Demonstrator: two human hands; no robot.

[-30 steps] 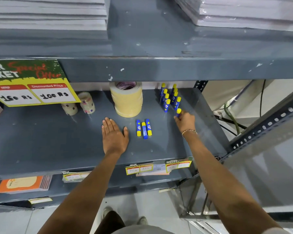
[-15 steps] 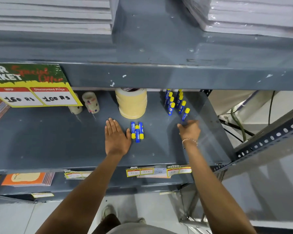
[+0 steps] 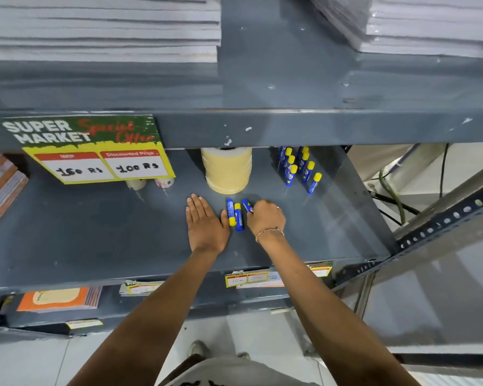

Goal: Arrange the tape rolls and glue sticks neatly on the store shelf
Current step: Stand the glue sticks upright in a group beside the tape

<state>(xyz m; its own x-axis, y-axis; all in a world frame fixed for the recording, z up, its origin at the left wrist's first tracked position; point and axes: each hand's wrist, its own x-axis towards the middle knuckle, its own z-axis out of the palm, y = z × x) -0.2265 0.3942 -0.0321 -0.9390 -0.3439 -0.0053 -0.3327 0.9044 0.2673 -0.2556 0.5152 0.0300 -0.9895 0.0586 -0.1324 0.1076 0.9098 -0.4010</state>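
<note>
Grey shelf [image 3: 95, 246]: left hand [image 3: 205, 221] flat, fingers spread, beside two lying glue sticks [image 3: 234, 215]. Right hand [image 3: 265, 217] fingers closed around a third glue stick [image 3: 246, 205]. Standing glue sticks [image 3: 299, 168] far right. Stacked tape rolls [image 3: 226, 169] far centre; small tape rolls [image 3: 151, 183] left, partly hidden by a price sign [image 3: 95, 151].

My right hand [image 3: 266, 218] leaves the standing glue sticks [image 3: 300, 168] at the back right, where it was a second ago, and now closes on the rightmost lying glue stick [image 3: 247, 205], tilting it away from the other two [image 3: 234, 215].
</note>
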